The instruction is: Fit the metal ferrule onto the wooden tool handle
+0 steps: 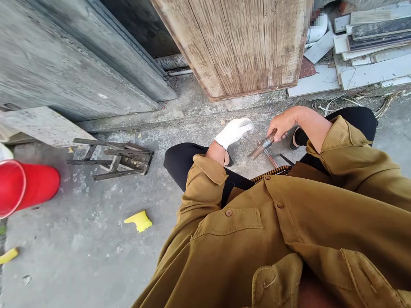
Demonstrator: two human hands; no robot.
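Note:
My left hand [236, 131], in a white glove, has its fingers closed on the end of a thin pale strand [259, 132], string or wire. This strand runs across to a short tool [265, 143] with a brown handle and a greyish metal-looking part; its exact kind does not show. My bare right hand [284, 123] is wrapped round the handle, and the tool's other end points down and left. Just below lie a reddish stick-like piece [272, 159] and a dark pointed piece [287, 159], by a black-and-yellow striped rim [271, 173] partly hidden by my shirt.
A wooden door panel [240, 47] stands ahead beside a concrete step. Boards and tiles [372, 55] are stacked at right. To my left a small wooden stool [118, 158] lies on its side near a tipped red bucket [35, 184]. A yellow piece [139, 221] rests on the concrete.

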